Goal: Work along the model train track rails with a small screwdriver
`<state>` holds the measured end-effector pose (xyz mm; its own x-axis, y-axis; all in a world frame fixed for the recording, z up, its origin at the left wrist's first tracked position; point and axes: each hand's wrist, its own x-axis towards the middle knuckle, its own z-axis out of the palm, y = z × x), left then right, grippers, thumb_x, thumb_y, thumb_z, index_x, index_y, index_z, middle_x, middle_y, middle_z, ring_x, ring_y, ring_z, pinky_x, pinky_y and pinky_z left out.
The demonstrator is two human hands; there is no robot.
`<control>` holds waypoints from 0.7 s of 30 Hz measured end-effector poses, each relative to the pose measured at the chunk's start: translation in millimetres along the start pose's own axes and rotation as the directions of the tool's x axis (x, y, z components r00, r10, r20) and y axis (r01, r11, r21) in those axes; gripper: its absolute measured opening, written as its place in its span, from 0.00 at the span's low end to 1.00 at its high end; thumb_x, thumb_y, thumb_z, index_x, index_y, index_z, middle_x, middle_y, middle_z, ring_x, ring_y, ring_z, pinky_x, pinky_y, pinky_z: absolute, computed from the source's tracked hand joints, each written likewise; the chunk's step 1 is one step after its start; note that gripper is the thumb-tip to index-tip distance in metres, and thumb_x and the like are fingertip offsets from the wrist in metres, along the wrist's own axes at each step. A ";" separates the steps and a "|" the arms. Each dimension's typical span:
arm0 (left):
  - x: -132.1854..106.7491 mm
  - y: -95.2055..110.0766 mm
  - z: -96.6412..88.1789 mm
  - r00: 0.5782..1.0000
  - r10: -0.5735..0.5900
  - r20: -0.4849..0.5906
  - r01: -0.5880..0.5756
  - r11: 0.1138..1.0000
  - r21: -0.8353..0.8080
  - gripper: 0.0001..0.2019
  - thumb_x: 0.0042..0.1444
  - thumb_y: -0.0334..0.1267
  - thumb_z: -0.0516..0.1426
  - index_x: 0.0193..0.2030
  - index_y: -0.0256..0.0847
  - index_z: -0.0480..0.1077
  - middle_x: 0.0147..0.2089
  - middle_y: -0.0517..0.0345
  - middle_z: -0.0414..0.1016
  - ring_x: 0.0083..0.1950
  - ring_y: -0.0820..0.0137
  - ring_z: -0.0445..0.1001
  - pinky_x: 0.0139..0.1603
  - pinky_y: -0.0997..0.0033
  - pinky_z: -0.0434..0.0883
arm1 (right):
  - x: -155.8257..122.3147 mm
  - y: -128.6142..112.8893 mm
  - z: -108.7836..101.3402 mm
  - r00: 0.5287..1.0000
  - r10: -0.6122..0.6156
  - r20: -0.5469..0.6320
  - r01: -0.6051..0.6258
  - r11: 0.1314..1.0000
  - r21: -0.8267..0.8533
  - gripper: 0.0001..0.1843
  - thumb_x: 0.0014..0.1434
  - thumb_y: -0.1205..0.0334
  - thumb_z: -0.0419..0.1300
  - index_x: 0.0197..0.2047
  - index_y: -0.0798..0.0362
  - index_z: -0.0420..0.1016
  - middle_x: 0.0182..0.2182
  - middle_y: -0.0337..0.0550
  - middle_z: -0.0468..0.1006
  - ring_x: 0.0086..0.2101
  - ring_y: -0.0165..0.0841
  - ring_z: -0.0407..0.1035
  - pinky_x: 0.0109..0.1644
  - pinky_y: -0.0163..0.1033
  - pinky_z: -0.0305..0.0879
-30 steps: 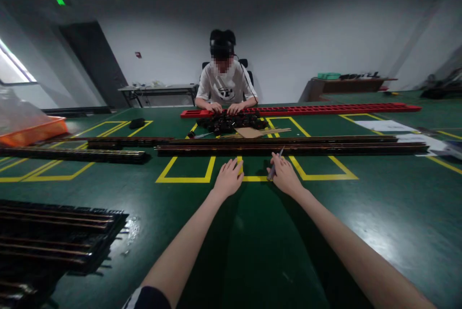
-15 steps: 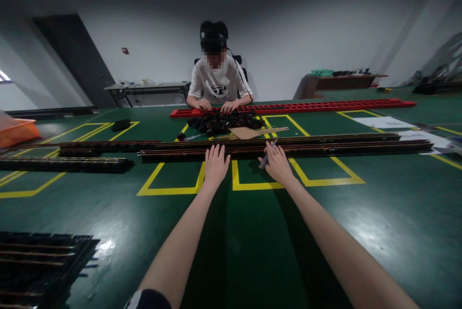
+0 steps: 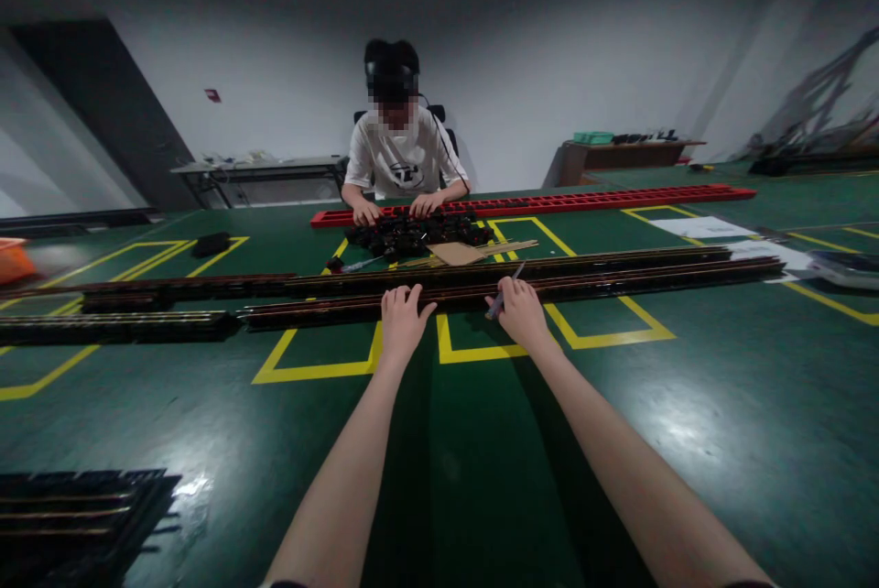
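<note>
A bundle of long, thin dark strips (image 3: pixel 659 277) lies across the green table in front of me. My left hand (image 3: pixel 402 322) is on its near part, fingers bent over the strip and thumb out to the side. To its right, my right hand (image 3: pixel 522 313) is closed around a slim grey pen-like tool (image 3: pixel 493 307), whose exact kind I cannot make out. The right fingertips also rest at the strip's edge. Just behind runs a second row of dark strips (image 3: pixel 330 284), apart from the near one at the left end.
Opposite, a co-worker (image 3: pixel 405 148) handles a heap of black parts (image 3: pixel 418 234) beside a long red rail (image 3: pixel 583 201). Brown cardboard (image 3: pixel 456 254) lies before it. More dark strips (image 3: pixel 137 326) are at left, a black stack (image 3: pixel 75 515) near left, papers (image 3: pixel 704 228) at right.
The near strip's left end has come toward me, widening a gap from the row behind. My left fingers went from flat to bent. The view has turned slightly right.
</note>
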<state>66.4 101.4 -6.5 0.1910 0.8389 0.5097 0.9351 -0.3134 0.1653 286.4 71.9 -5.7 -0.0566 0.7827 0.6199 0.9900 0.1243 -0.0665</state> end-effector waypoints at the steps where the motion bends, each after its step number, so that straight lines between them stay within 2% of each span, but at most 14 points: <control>1: -1.8 0.0 -1.3 1.000 -0.002 0.007 0.002 1.000 -0.003 0.23 0.62 0.50 0.48 0.57 0.39 0.65 0.52 0.46 0.67 0.56 0.58 0.62 0.64 0.55 0.56 | -1.0 -1.1 -0.8 1.000 0.006 -0.004 -0.006 1.000 -0.013 0.10 0.61 0.57 0.51 0.40 0.56 0.63 0.36 0.52 0.71 0.40 0.43 0.63 0.47 0.44 0.57; 12: -26.5 2.7 -20.3 0.996 -0.019 0.082 0.024 0.998 -0.056 0.21 0.62 0.49 0.48 0.56 0.40 0.65 0.53 0.47 0.65 0.57 0.58 0.62 0.63 0.52 0.58 | -17.2 -15.0 -14.0 0.998 0.063 -0.023 -0.064 0.998 -0.007 0.15 0.62 0.52 0.48 0.40 0.56 0.63 0.35 0.54 0.70 0.38 0.43 0.63 0.44 0.45 0.58; 21: -59.1 6.9 -38.4 0.995 0.008 0.100 -0.003 0.999 -0.049 0.21 0.62 0.48 0.45 0.58 0.43 0.64 0.56 0.45 0.64 0.59 0.53 0.60 0.63 0.46 0.58 | -45.9 -31.8 -40.7 0.996 0.085 0.009 -0.085 0.996 0.008 0.15 0.61 0.54 0.48 0.42 0.57 0.63 0.35 0.56 0.70 0.38 0.45 0.63 0.43 0.47 0.58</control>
<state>50.1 32.5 -3.1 0.2274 0.8766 0.4242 0.9187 -0.3376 0.2051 262.8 7.2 -0.3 0.0265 0.7960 0.6047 0.9902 0.0622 -0.1253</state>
